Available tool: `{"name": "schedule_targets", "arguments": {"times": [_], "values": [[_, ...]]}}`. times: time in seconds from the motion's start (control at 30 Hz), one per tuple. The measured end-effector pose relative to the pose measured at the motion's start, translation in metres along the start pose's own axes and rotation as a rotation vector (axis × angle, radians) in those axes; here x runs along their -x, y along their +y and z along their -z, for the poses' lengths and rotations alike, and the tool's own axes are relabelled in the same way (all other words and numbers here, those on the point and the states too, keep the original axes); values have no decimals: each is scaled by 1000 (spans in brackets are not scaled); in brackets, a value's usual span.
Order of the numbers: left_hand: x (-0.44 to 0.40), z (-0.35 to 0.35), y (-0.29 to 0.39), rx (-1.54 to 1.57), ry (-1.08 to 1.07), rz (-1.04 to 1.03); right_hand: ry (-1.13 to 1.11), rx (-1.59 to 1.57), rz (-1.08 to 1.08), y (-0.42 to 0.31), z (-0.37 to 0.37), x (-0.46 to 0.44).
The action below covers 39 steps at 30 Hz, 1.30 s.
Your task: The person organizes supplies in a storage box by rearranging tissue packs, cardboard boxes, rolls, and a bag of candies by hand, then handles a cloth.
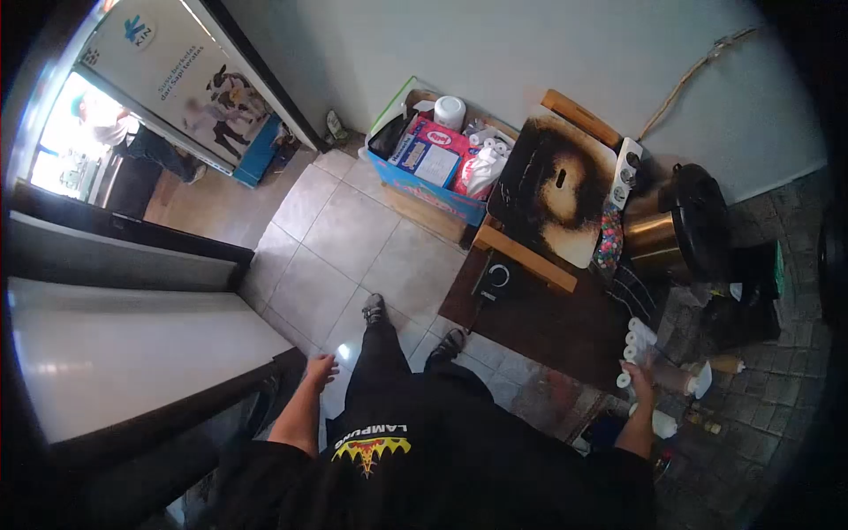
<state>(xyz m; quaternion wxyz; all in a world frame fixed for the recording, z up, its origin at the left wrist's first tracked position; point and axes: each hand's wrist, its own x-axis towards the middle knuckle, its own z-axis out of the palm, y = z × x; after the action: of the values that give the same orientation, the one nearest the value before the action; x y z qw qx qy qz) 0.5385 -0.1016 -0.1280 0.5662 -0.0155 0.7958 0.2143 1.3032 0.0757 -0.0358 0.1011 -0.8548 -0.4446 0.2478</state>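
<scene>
My left hand (321,368) hangs low at my left side, holding nothing, its fingers loosely apart near a bright spot on the floor. Out to the right, my right hand (639,380) is closed on a row of small white rolls (638,332), which stick out past its fingers. Some clear plastic shows beside that hand, along with a white-topped container (699,380). Similar white rolls (488,141) lie in a blue box (424,192) ahead, among packets and a white tub (450,112).
A scorched board stool (558,181) stands right of the box, beside a power strip (625,172) and a gold-coloured pot (658,243). A white-topped counter (132,353) is at left. Beyond the doorway, a person (110,124) is partly visible near a banner (163,75).
</scene>
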Motion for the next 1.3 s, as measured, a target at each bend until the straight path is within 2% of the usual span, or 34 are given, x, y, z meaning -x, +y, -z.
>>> {"name": "schedule_targets", "arguments": {"times": [0.1, 0.13, 0.23, 0.27, 0.33, 0.4, 0.43, 0.5, 0.53, 0.6, 0.63, 0.7, 0.77, 0.8, 0.83, 0.9, 0.97, 1.03, 1.1, 1.17, 1.2, 1.27, 1.3], "values": [[-12, -24, 23, -40, -56, -93, -269, -443, -250, 9, 28, -2], [-10, -34, 37, -32, -94, -140, -264, -440, -254, 7, 35, 2], [12, -75, 88, 28, -201, -300, -532, -1146, -383, 1, 53, 21], [17, -87, 102, 88, -285, -345, -518, -1146, -384, 4, 49, 26], [30, -120, 125, 149, -396, -383, -478, -1356, -278, 14, 30, 34], [55, -156, 146, 168, -491, -444, -459, -1615, -224, -14, 25, 66], [84, -172, 159, 110, -584, -471, -467, -1779, -233, -52, 17, 90], [145, -202, 177, -22, -809, -474, -414, -1746, -14, -96, -3, 119], [170, -217, 184, -94, -944, -453, -408, -1750, -18, -96, -12, 120], [224, -240, 194, -251, -1117, -392, -344, -2140, -531, -95, -32, 110], [248, -249, 198, -285, -1173, -364, -355, -2145, -526, -105, -34, 112], [268, -259, 201, -310, -1210, -342, -716, -1783, -232, -141, -23, 127], [271, -263, 206, -42, -1453, 49, -1013, -1364, 66, -187, -1, 147], [265, -260, 207, -30, -1444, 26, -1134, -1134, 220, -212, 10, 153], [252, -251, 205, 84, -1515, 113, -1237, -892, 373, -236, 17, 157], [230, -223, 195, 332, -1639, 288, -1043, -198, 902, -288, 18, 160], [243, -189, 192, 453, -1264, 206, -923, 270, 1135, -338, 13, 180], [228, -159, 174, 374, -1086, -7, -714, 338, 1395, -379, -4, 204], [227, -125, 172, 384, -977, -124, -705, 329, 1481, -408, -32, 216], [227, -89, 167, 521, -788, -146, -677, 319, 1567, -442, -52, 224], [220, -74, 164, 517, -785, -154, -684, 253, 1638, -461, -61, 230], [202, -45, 166, 736, -716, -243, -700, 121, 1778, -499, -77, 234], [195, -32, 178, 734, -715, -250, -695, 118, 1782, -518, -83, 231]]}}
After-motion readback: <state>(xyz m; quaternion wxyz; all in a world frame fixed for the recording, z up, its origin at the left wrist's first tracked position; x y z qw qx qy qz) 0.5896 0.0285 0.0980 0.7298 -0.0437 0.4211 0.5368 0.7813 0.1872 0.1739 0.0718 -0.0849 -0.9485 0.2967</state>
